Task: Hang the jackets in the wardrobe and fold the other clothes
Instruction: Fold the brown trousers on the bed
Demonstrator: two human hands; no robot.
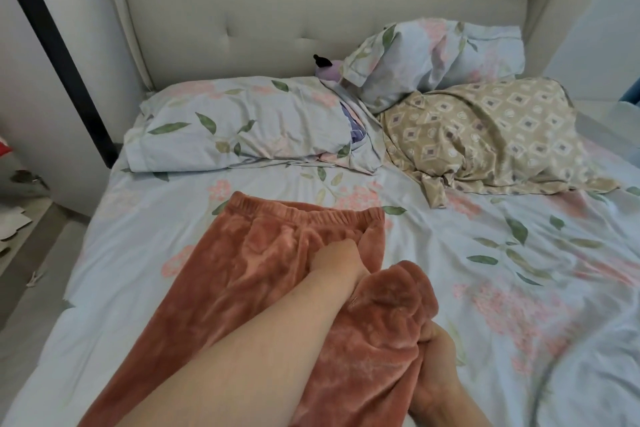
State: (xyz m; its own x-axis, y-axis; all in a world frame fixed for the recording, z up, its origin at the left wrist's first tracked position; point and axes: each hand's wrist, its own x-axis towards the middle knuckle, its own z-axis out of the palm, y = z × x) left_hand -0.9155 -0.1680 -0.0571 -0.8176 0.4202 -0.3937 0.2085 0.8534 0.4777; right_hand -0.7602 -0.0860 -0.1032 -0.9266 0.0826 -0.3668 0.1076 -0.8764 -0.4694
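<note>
Rust-brown fleece trousers [249,274] lie on the bed, elastic waistband toward the pillows. One leg is doubled over into a bunch [388,315] at the right. My left hand [336,260] rests on the fabric below the waistband, fingers curled and pressing into it, partly tucked under the folded leg. My right hand [433,354] grips the edge of that folded leg from the right side, fingers closed on the fleece.
The bed sheet [519,288] is pale blue with a floral print. Two floral pillows [242,128] and a beige patterned pillow [485,139] lie at the head, against a padded headboard [277,10]. A small plush toy [327,68] sits between the pillows. The floor and scattered paper are at the left.
</note>
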